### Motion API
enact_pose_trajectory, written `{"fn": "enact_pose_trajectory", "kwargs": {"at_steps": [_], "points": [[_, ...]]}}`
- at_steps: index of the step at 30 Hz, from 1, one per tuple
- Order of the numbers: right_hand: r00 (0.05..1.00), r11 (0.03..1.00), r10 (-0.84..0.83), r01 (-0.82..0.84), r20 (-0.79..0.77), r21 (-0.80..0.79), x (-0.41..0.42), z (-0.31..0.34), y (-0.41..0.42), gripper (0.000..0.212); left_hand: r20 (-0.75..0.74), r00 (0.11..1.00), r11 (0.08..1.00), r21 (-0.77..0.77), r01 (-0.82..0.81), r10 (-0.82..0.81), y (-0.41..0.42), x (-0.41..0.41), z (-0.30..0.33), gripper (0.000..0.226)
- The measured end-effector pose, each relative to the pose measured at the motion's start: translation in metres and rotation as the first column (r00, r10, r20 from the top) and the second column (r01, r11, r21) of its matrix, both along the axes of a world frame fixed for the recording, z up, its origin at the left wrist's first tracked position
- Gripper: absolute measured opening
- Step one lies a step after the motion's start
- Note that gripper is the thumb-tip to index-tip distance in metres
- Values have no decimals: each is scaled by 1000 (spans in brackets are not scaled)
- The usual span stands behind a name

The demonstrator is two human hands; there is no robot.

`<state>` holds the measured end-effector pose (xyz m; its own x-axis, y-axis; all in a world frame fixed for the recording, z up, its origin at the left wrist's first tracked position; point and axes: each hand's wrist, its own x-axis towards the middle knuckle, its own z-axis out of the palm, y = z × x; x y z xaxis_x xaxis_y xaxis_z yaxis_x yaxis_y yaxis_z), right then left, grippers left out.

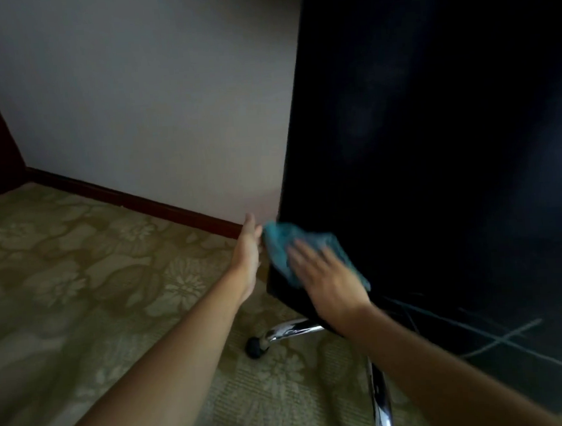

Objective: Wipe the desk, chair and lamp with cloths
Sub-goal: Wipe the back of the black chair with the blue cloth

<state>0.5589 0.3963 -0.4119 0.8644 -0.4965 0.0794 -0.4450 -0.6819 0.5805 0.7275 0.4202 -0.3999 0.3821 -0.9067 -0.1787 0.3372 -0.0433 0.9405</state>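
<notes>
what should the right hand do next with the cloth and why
Probably sweep the teal cloth sideways along the black chair panel. The right hand presses it flat near the lower corner, the left hand steadies the edge, and most of the panel lies beyond.

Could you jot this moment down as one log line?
wiping chair | right hand presses teal cloth on black chair | left hand touches chair edge | carpet floor

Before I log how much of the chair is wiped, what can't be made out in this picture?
- Head view: the chair top and right side are cut off by the frame, and its surface is too dark.
- The right hand is motion-blurred and covers part of the teal cloth.
- The left hand fingertips sit behind the chair's edge.
- Desk and lamp: out of frame.
</notes>
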Motion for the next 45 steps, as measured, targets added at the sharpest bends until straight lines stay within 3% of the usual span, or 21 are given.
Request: {"fn": "enact_pose_trajectory", "kwargs": {"at_steps": [2, 4, 7, 10, 13, 15, 16, 19, 21, 22, 24, 26, 28, 30, 32, 33, 35, 37, 41, 43, 45], "points": [[990, 995, -42, 54, -131, 87, -12, -35, 9, 62, 64, 996, 998, -6, 55, -55, 2, -1, -1, 67], [996, 999, -38, 39, -76, 8, -9, -23, 6, 60, 77, 996, 998, -24, 57, -55, 3, 0, -2, 66], [945, 960, 93, -1, 315, -280, 15, 37, -10, 60, 76, 997, 999, -44, 22, -18, 3, -2, -2, 56], [833, 936, 176, 24, 525, -351, 37, 70, -27, 60, 66, 997, 997, -67, 48, -44, 4, 3, -10, 66], [899, 934, 169, -15, 405, -356, 30, 20, -19, 57, -13, 998, 997, -48, 61, -61, 5, 6, -18, 73], [968, 981, 118, -79, 224, -175, 8, -46, 7, 54, -48, 997, 998, -44, 50, -53, 9, 6, -23, 70], [991, 997, 61, -55, 118, -55, -2, -68, 18, 55, -20, 998, 997, -56, 59, -60, 8, 5, -23, 68], [998, 1000, -15, 15, -53, -5, -11, -77, 22, 65, 62, 995, 995, -49, 83, -80, 9, 1, -22, 62], [999, 996, 35, -32, 41, -79, -5, -45, 12, 67, 34, 997, 997, -38, 72, -70, 10, -2, -18, 55], [979, 987, 64, -34, 191, -160, 2, -23, 4, 64, 4, 999, 998, -39, 45, -45, 8, -4, -17, 52], [870, 949, 151, 5, 470, -314, 16, 22, -14, 58, -1, 1000, 999, -36, 10, -10, 8, -7, -17, 53], [810, 943, 161, 42, 564, -330, 27, 46, -18, 58, 13, 999, 998, -46, 42, -41, 9, -6, -19, 60], [875, 958, 84, 60, 477, -279, 30, 31, -8, 60, 15, 999, 999, -28, 30, -30, 12, -6, -19, 61], [983, 995, -30, 46, 182, -87, 18, -16, 12, 61, -15, 1000, 1000, -25, -6, 6, 14, -6, -19, 56], [995, 993, -66, 73, -74, 95, -7, -58, 31, 61, 24, 999, 999, -30, 31, -30, 21, -9, -21, 55], [990, 988, -90, 103, -111, 115, -15, -63, 33, 60, 68, 996, 998, -37, 58, -56, 21, -12, -19, 56], [990, 992, -122, 124, -65, 35, -22, -48, 31, 62, 76, 997, 999, -37, 29, -27, 24, -17, -16, 51], [986, 989, -82, 99, 146, -108, -19, -9, 19, 62, 42, 995, 996, -22, -87, 88, 21, -29, -9, 41], [804, 951, 168, 21, 571, -310, -7, 78, 0, 59, -21, 975, 975, 32, -221, 221, 17, -58, -5, 33], [826, 946, 162, 27, 540, -324, -15, 76, 3, 58, 28, 955, 950, 96, -298, 297, 15, -67, -3, 35], [930, 963, 69, 32, 361, -267, -34, 38, 17, 59, 179, 897, 899, 106, -426, 404, 15, -78, 5, 30]]}}
